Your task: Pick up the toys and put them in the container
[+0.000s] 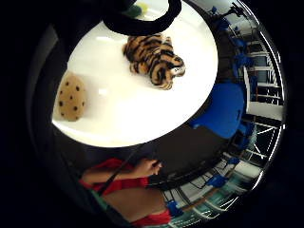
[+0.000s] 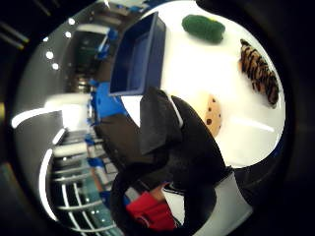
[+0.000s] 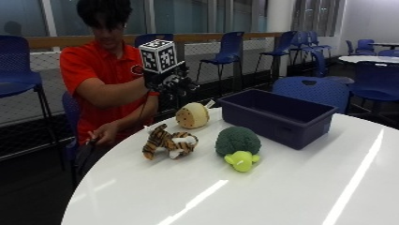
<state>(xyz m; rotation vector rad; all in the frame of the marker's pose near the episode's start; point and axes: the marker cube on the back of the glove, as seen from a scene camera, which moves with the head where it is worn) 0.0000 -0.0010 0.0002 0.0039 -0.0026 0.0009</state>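
Three toys lay on the white table (image 3: pixel 262 197): a striped tiger (image 3: pixel 167 142) on the left, a green broccoli plush (image 3: pixel 237 146) right of it, and a spotted tan plush (image 3: pixel 191 115) farther back. The blue container (image 3: pixel 278 116) stood to their right, holding none of them. The gloved right hand (image 3: pixel 168 82) was raised above the spotted plush, fingers loosely curled and holding nothing.

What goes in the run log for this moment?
hand: raised above table, holds nothing | tiger, broccoli, spotted toy: on table | bin: no toys visible inside
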